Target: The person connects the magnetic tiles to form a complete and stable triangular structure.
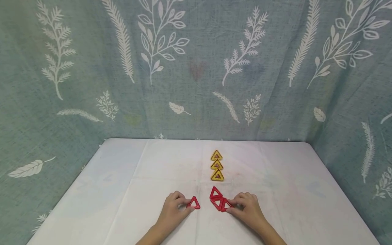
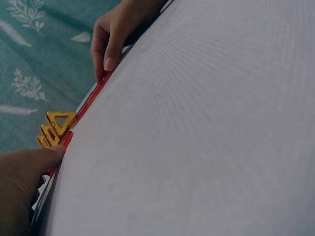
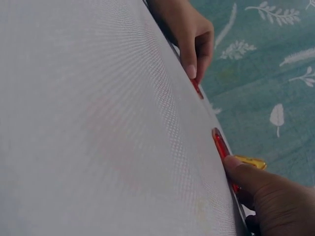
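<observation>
My left hand (image 1: 174, 209) pinches a red triangle tile (image 1: 196, 206) by its left corner, at the tabletop. To the right, my right hand (image 1: 246, 209) pinches another red triangle tile (image 1: 224, 209) between thumb and fingers. That tile touches a middle red triangle tile (image 1: 220, 206), which joins an upper red triangle tile (image 1: 211, 196). A gap separates the left hand's tile from this group. Behind the group, several yellow triangles (image 1: 217, 179) line up in a column. Low side views from both wrists show the left hand (image 2: 22, 179) and right hand (image 3: 288, 201) gripping red edges.
The table (image 1: 153, 170) has a white cover with faint crease lines. Blue-green cloth (image 1: 196, 102) with white leaf prints hangs behind the table and along both sides. The table's far edge (image 1: 171, 139) lies beyond the yellow triangles.
</observation>
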Available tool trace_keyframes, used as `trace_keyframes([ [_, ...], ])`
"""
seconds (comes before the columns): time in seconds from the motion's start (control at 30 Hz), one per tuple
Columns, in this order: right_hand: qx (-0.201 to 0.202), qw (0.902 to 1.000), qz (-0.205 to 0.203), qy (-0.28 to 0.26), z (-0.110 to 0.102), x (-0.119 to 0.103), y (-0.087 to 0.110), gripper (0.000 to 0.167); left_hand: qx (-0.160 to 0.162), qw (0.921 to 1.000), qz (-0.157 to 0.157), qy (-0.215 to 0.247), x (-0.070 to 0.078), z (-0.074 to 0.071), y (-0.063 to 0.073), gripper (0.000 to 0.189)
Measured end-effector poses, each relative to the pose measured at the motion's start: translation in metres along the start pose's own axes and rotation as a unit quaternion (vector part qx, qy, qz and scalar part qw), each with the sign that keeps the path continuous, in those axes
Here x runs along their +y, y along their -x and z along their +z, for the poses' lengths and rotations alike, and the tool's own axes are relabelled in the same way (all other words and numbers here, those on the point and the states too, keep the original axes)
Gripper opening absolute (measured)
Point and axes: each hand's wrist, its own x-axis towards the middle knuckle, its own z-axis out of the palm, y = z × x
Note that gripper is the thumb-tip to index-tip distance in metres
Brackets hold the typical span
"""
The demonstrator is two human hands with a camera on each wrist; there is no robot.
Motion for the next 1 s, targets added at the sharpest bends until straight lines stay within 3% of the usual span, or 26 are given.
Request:
trace_keyframes([
  [0.43, 0.014, 0.9998, -0.008, 0.008, 0.002, -0.001, 0.001, 0.025, -0.012, 0.9996, 0.021, 0.016, 0.020, 0.012, 0.003, 0.020],
  [0.73, 0.042, 0.9979, -0.048, 0.008, 0.004, 0.003, 0.001, 0.026, -0.028, 0.9996, 0.001, -0.007, 0.034, 0.020, 0.003, 0.021],
  [1.0, 0.043, 0.9978, -0.049, 0.008, 0.004, 0.003, 0.000, 0.026, 0.010, 0.9992, 0.032, -0.022, 0.040, 0.027, 0.005, 0.021],
])
